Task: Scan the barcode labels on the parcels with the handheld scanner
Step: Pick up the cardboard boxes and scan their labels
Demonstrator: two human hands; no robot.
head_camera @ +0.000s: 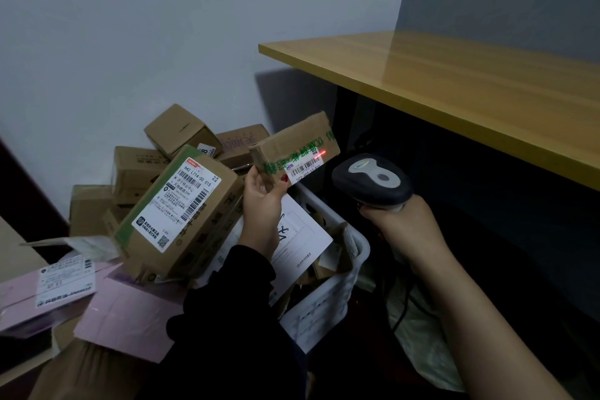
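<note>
My left hand (262,204) holds up a small cardboard parcel (292,144) with green tape, fingers and thumb gripping its lower left end. Its white barcode label (303,169) sits on the lower face beside my thumb. A red scan line (321,154) glows on the box just above the label's right end. My right hand (401,221) grips the handle of a dark handheld scanner (371,180), whose head points left at the parcel from a short gap away.
A larger labelled box (177,208) leans on a pile of cardboard parcels (143,169) against the wall. Pink mailers (123,308) lie at the lower left. A white crate (334,286) with papers stands below my hands. A yellow tabletop (454,88) overhangs on the right.
</note>
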